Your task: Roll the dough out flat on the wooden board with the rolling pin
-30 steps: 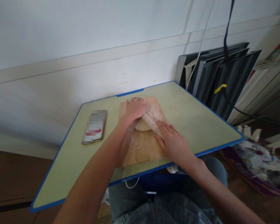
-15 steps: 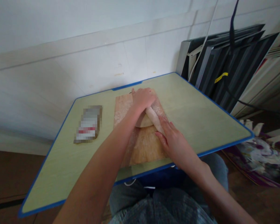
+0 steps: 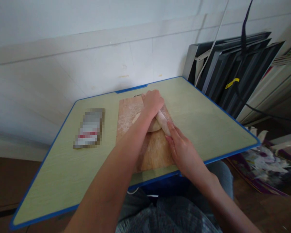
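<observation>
A floury rolling pin point(image 3: 163, 122) lies slantwise over a flat sheet of pale dough point(image 3: 154, 127). My left hand point(image 3: 153, 102) is closed round its far end, and that forearm covers part of the dough. At the near end, my right hand point(image 3: 180, 142) grips the pin with fingers along its side. Beneath them is a wooden cutting board point(image 3: 151, 152) dusted with flour, mostly on its far left part.
The board rests on a pale green table point(image 3: 199, 116) with a blue rim. To its left lies a blurred-out packet point(image 3: 89, 128). Dark panels point(image 3: 223, 68) lean on the wall at right, with a hanging black cable point(image 3: 243, 35). A bag of clutter point(image 3: 266, 161) sits on the floor.
Both hands and the rolling pin have shifted slightly to the right across the dough. The dough's left edge now shows beyond my left forearm. The view has tilted a little.
</observation>
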### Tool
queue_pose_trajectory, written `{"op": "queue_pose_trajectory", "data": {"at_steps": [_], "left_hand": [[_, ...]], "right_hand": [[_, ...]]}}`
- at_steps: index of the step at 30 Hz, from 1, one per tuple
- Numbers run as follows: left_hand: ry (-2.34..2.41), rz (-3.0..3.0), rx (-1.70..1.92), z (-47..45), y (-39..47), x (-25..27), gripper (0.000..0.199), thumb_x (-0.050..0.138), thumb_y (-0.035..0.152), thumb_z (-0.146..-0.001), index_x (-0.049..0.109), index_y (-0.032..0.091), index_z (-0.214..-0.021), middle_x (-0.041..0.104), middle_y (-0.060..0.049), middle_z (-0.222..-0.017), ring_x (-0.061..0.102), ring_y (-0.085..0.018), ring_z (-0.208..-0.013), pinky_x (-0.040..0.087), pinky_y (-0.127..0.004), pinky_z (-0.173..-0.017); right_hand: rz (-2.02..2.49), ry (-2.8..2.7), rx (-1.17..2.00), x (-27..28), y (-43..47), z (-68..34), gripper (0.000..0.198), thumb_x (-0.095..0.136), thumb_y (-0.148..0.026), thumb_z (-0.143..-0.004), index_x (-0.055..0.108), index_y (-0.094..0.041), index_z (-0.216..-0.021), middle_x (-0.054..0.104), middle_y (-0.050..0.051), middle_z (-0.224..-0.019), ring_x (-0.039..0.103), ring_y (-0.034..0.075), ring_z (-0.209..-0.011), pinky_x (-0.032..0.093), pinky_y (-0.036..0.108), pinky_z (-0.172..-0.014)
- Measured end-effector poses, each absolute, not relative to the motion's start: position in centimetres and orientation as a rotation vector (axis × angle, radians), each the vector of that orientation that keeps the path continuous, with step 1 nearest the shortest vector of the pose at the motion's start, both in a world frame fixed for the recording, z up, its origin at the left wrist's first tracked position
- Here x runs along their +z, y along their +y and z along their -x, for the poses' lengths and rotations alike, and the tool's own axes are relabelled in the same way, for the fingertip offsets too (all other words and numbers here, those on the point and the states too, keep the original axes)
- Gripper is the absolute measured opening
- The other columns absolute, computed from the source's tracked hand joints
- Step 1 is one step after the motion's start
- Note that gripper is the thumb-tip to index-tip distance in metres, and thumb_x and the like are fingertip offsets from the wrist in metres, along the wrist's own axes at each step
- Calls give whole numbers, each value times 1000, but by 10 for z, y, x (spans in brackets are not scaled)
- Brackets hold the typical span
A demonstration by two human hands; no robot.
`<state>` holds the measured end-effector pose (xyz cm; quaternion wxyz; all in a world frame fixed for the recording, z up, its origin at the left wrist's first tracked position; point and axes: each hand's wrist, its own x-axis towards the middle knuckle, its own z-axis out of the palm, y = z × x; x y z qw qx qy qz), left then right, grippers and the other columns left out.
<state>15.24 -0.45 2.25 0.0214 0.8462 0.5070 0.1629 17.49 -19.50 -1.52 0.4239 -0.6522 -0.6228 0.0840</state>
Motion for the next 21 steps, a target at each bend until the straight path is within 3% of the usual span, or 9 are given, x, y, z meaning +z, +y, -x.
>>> {"op": "queue_pose_trajectory", "data": {"at_steps": [4, 13, 21], "left_hand": [[1588, -2625, 505, -155, -4, 23, 26, 40, 16, -78, 63, 16, -91, 65, -11, -96, 57, -21, -95, 40, -34, -83], [1511, -2690, 390, -171, -8, 25, 29, 38, 10, -79, 63, 13, -94, 65, -13, -96, 59, -23, -95, 40, -39, -85], [1487, -2707, 371, -169, -6, 24, 31, 38, 12, -80, 62, 13, -101, 64, -13, -102, 58, -22, -98, 42, -35, -84]], "right_hand": [[1624, -1547, 191, -18, -195, -175, 48, 31, -27, -90, 29, -22, -138, 45, 10, -132, 43, 25, -120, 40, 47, -95], [1700, -1603, 74, -19, -194, -173, 53, 26, -22, -90, 17, -22, -142, 41, 9, -136, 42, 24, -121, 42, 46, -94], [1844, -1760, -95, -10, -197, -167, 52, 29, -11, -86, 24, -7, -138, 35, 20, -138, 41, 28, -121, 43, 45, -93]]}}
